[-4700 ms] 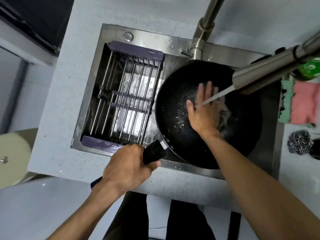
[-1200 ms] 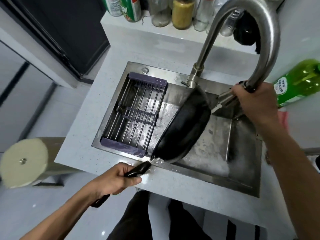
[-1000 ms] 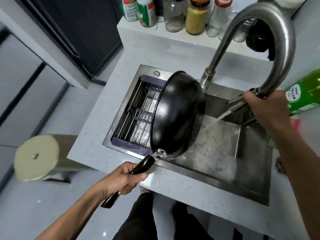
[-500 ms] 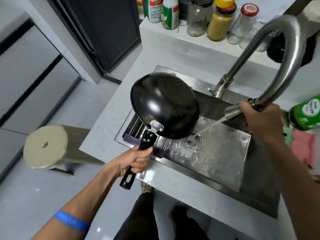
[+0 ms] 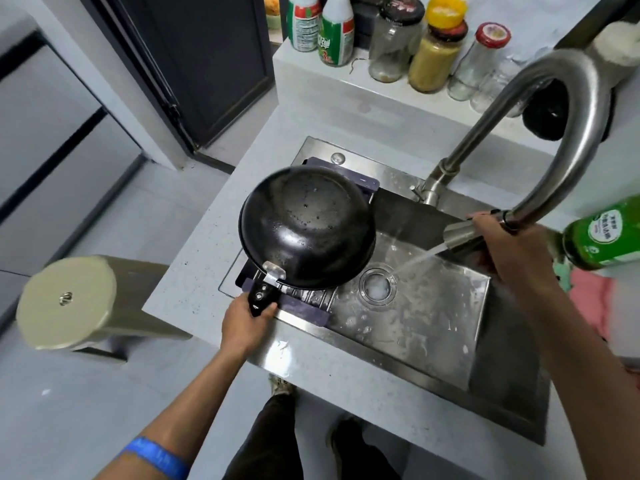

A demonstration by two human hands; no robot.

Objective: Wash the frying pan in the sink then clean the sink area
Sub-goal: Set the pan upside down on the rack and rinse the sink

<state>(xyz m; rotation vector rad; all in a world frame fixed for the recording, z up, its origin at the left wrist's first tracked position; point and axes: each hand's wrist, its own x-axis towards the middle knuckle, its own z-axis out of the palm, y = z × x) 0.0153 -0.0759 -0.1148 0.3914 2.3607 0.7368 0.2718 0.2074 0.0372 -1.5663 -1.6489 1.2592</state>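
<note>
While the left hand (image 5: pixel 246 323) keeps its fingers (image 5: pixel 266 310) wrapped around the handle, the frying pan (image 5: pixel 306 227) hangs upside down over the rack side of the sink (image 5: pixel 408 306), its handle pointing toward the person; the right hand (image 5: pixel 509 251), fingers closed on the faucet head (image 5: pixel 459 237), is farther, and its stream misses the pan, falling beside the drain (image 5: pixel 377 285).

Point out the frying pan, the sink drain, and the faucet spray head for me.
frying pan (image 5: pixel 308 226), head view, on its upturned black underside.
sink drain (image 5: pixel 376 285), head view, on the round strainer in the basin floor.
faucet spray head (image 5: pixel 459 233), head view, on the metal nozzle beside the right hand.
</note>
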